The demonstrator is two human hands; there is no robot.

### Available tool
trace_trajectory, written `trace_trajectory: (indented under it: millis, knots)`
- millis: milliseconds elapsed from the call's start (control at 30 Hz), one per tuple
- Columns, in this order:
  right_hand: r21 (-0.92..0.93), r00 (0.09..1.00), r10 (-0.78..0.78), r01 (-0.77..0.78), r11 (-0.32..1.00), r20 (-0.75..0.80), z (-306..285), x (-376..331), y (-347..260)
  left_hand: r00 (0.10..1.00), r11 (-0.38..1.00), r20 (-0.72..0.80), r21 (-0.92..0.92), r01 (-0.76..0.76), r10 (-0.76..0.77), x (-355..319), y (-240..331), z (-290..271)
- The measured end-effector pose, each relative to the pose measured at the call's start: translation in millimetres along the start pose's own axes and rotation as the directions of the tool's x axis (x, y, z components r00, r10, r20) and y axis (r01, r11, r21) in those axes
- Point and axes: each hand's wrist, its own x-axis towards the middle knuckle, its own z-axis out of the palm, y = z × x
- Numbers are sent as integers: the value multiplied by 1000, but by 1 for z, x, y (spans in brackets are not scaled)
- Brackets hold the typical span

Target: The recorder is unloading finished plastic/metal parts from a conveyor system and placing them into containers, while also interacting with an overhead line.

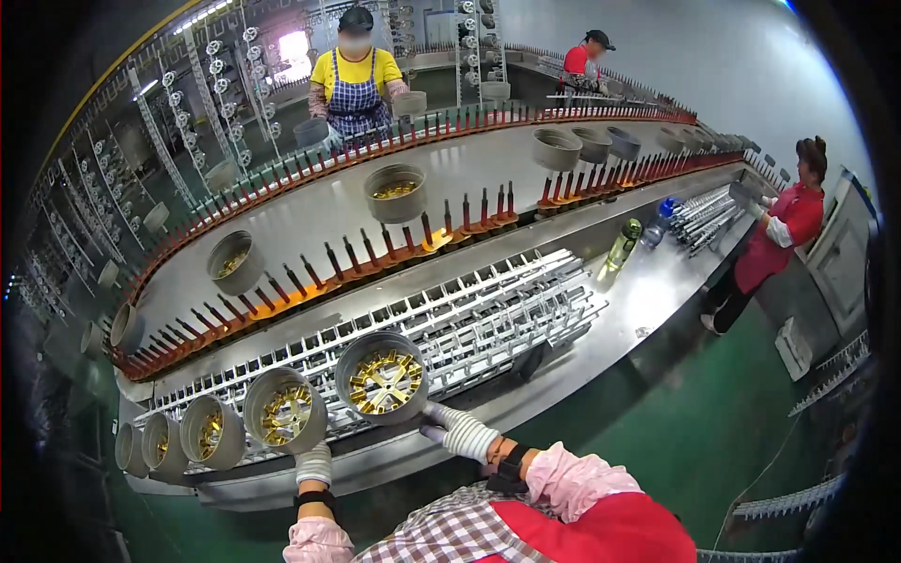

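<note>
My left hand [313, 464], in a white ribbed glove, is at the lower edge of a grey round container [319, 418]; its fingers are hidden there. My right hand [462, 433], gloved alike, has its fingers stretched toward the lower right side of another grey round container [419, 399] and apart from each other. Contact with its wall cannot be made out clearly. Inside both containers, shiny gold-coloured pieces [385, 380] sit around a pale cross shape. Further similar containers [225, 450] stand in a row to the left.
Silvery metal racks [488, 328] lie along the bench behind the containers. Beyond them runs a conveyor with upright dark pins [335, 263], carrying more grey containers [396, 206]. Two bottles [621, 246] stand at the right. Co-workers stand across the conveyor [357, 98] and at the right [777, 230].
</note>
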Motion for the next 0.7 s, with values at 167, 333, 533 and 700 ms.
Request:
trace_trajectory:
  millis: [167, 333, 533, 700]
  knots:
    - [245, 972, 160, -201, 949, 175, -55, -1, -13, 964, 972, 234, -164, 168, -127, 0, 8, -17]
    - [203, 1000, 22, -21, 979, -2, -163, 9, -33, 973, 993, 205, 59, 99, -109, 2, 19, -20]
    - [43, 879, 1, 22, 999, -477, -327, 74, 13, 942, 979, 269, 18, 202, -199, 4, 20, 28]
    - [-171, 682, -48, -113, 979, -730, -455, 133, 81, 948, 983, 270, 124, 137, -166, 4, 21, 57]
